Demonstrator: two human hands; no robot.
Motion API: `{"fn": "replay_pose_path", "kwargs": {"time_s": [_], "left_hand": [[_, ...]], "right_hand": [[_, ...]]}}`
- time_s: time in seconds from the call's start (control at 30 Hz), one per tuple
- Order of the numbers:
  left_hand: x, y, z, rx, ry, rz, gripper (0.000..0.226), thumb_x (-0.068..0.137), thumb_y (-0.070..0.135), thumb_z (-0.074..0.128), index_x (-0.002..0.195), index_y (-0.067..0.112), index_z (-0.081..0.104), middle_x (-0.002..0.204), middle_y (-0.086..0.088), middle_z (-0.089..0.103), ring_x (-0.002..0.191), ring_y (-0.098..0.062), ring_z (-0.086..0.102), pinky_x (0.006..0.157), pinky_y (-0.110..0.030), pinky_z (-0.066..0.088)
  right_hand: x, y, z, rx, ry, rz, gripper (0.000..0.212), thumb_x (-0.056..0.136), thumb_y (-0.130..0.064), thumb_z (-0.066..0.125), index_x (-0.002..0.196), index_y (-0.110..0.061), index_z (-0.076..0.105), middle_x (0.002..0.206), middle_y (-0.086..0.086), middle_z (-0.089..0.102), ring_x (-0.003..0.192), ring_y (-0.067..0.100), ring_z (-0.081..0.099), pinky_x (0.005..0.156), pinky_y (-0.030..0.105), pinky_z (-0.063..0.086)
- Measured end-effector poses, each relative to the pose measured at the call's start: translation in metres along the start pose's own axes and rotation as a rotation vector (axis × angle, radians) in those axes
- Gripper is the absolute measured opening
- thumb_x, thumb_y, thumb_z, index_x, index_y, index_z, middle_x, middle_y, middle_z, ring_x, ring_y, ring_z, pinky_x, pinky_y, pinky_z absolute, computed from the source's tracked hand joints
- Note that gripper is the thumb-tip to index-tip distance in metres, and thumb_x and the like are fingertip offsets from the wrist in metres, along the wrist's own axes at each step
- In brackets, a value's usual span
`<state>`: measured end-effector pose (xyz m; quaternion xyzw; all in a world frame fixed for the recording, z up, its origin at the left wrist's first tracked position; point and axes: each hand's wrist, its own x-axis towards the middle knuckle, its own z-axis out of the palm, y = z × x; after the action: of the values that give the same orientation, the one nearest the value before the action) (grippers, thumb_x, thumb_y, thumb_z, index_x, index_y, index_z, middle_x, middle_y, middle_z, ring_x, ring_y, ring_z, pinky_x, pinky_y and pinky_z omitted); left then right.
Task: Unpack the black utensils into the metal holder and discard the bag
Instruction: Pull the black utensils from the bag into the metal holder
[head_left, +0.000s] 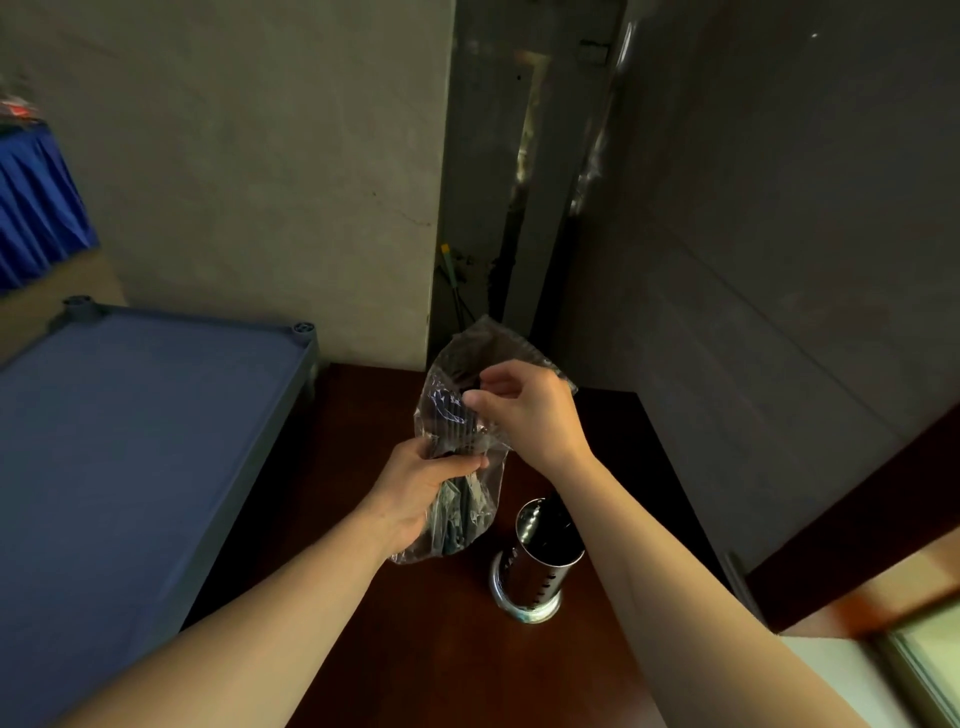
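Roughly midway, we'd judge. Biggest thing nearby is the blue cot on our left, its edge running close along the dark wooden table; walls close the far side and right. We're working above the table. The clear plastic bag is held upright in the air, black utensils inside. Our left hand is wrapped round the bag's lower half, clamped on the bundle through the film. Our right hand pinches at the bag's upper part near the mouth; whether it has film or a utensil tip, we can't tell. The metal holder stands just below-right of the bag and seems to hold something dark already. Left: empty the bag, bin it. No bin in view. Table right of the holder is narrow; open room is toward us.
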<state>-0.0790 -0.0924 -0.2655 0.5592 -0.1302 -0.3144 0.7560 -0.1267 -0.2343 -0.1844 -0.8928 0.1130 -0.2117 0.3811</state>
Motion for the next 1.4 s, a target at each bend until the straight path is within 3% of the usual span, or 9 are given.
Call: {"fn": "replay_pose_path", "kwargs": {"time_s": [0.1,0.23,0.4,0.57,0.67,0.87,1.07,1.33,1.4], "left_hand": [[-0.003,0.002,-0.005,-0.014,-0.040,-0.015,0.047,0.067,0.013,0.083,0.112,0.004,0.073,0.110,-0.015,0.077,0.110,-0.024,0.071,0.104,-0.040,0.046],[-0.004,0.005,-0.011,0.005,-0.060,-0.021,0.039,0.069,0.015,0.084,0.107,0.010,0.076,0.111,-0.012,0.077,0.110,-0.023,0.071,0.104,-0.040,0.046],[-0.003,0.009,-0.015,0.024,-0.074,0.005,0.023,0.078,0.008,0.082,0.099,0.016,0.079,0.110,-0.011,0.077,0.107,-0.022,0.073,0.095,-0.035,0.049],[-0.004,0.013,-0.016,0.070,-0.060,0.047,0.023,0.082,0.007,0.078,0.101,0.019,0.078,0.107,-0.008,0.078,0.106,-0.018,0.073,0.099,-0.037,0.048],[-0.004,0.014,-0.018,0.099,-0.066,0.075,0.033,0.081,0.008,0.078,0.114,0.013,0.074,0.110,-0.008,0.078,0.109,-0.017,0.071,0.096,-0.034,0.049],[-0.006,0.015,-0.020,0.172,-0.056,0.085,0.027,0.081,0.007,0.077,0.107,0.015,0.076,0.105,-0.008,0.079,0.106,-0.020,0.073,0.089,-0.032,0.054],[-0.008,0.017,-0.017,0.173,-0.093,0.091,0.022,0.079,0.013,0.080,0.100,0.017,0.079,0.105,-0.008,0.079,0.105,-0.020,0.074,0.093,-0.035,0.052],[-0.003,0.021,-0.016,0.150,-0.099,0.076,0.033,0.078,0.006,0.081,0.109,0.019,0.077,0.111,-0.006,0.077,0.109,-0.019,0.072,0.100,-0.038,0.050],[-0.002,0.020,-0.017,0.140,-0.095,0.059,0.038,0.078,0.004,0.080,0.112,0.022,0.076,0.114,-0.004,0.077,0.110,-0.018,0.071,0.099,-0.036,0.050]], "right_hand": [[0.000,-0.003,0.005,0.005,-0.021,0.015,0.043,0.084,-0.036,0.080,0.121,-0.015,0.072,0.101,-0.007,0.071,0.093,0.001,0.064,0.074,0.010,0.048],[0.001,-0.007,0.009,0.003,-0.105,0.013,0.056,0.079,-0.040,0.083,0.127,-0.016,0.068,0.115,-0.002,0.072,0.107,0.009,0.064,0.083,0.020,0.052],[0.002,-0.017,0.016,0.026,-0.139,0.014,0.063,0.074,-0.045,0.086,0.128,-0.023,0.064,0.110,-0.013,0.067,0.094,-0.001,0.061,0.067,0.007,0.046],[0.001,-0.020,0.032,0.023,-0.142,0.035,0.062,0.073,-0.045,0.087,0.126,-0.028,0.059,0.119,-0.003,0.066,0.115,0.020,0.060,0.094,0.041,0.055],[0.000,-0.020,0.039,0.049,-0.134,0.055,0.062,0.072,-0.046,0.086,0.125,-0.030,0.058,0.121,0.000,0.065,0.116,0.022,0.059,0.095,0.044,0.054],[-0.007,-0.017,0.053,0.204,-0.048,0.110,0.030,0.080,-0.028,0.079,0.107,-0.028,0.066,0.101,-0.003,0.071,0.102,0.020,0.065,0.080,0.038,0.061],[-0.008,-0.019,0.050,0.317,0.040,0.111,0.006,0.086,-0.016,0.072,0.091,-0.018,0.070,0.080,0.005,0.075,0.077,0.026,0.073,0.067,0.050,0.060],[0.001,-0.024,0.035,0.395,0.095,0.049,0.004,0.093,-0.014,0.068,0.096,-0.012,0.066,0.079,-0.007,0.075,0.075,0.005,0.072,0.063,0.022,0.056],[0.003,-0.027,0.028,0.499,0.089,0.044,0.004,0.096,-0.010,0.064,0.099,-0.008,0.063,0.082,-0.001,0.078,0.075,0.010,0.076,0.067,0.024,0.060]]}}
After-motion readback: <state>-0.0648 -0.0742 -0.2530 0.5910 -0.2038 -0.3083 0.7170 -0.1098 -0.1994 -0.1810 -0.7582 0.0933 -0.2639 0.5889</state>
